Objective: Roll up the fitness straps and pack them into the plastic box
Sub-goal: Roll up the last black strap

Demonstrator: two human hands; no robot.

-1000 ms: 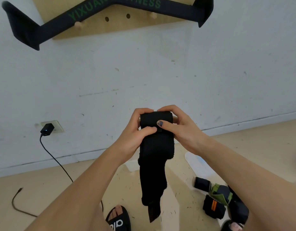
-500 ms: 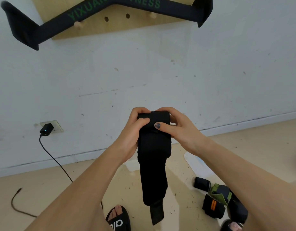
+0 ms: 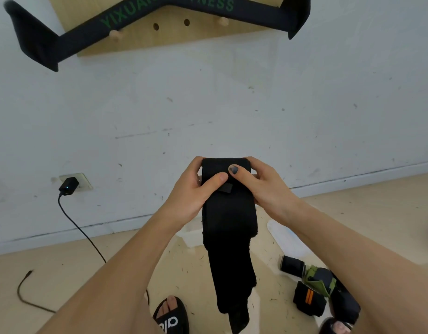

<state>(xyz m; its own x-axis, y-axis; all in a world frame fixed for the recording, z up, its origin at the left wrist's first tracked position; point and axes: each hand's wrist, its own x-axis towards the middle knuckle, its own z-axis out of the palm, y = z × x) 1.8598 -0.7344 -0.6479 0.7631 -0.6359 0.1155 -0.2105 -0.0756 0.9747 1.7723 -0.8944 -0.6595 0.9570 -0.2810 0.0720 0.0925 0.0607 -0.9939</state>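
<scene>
Strap [image 3: 228, 213] rolled tighter; "YIXUAN FITNESS" band [image 3: 160, 10]

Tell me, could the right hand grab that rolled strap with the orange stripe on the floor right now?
Probably not yet: the right hand grips the black strap with the left hand; the orange-striped roll lies unobstructed far below.

I see the black strap [image 3: 228, 213] rolled a bit further: the roll at its top sits slightly lower in view than a second ago. The left hand [image 3: 193, 191] thumb now lies flat across the roll's front (earlier it curled over the top). A small tab [image 3: 224, 189] has come into view under it. The hanging tail looks shorter.
</scene>
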